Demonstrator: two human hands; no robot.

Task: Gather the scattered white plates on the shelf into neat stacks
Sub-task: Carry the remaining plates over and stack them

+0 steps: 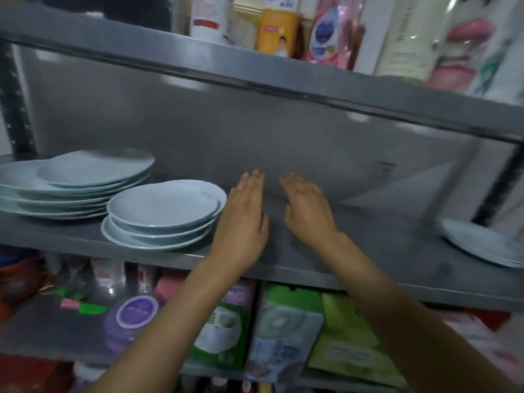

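Note:
A stack of small white plates stands near the front of the grey metal shelf. Behind it on the left sits a wider stack of large white plates with a smaller plate on top. More white plates lie at the far right edge. My left hand hovers flat, fingers apart, just right of the small stack, almost touching its rim. My right hand is held flat beside it over bare shelf, holding nothing.
The shelf above carries bottles and packets. The shelf below holds boxes, packets and bottles. A dark upright post stands at the left. The frame is blurred by motion.

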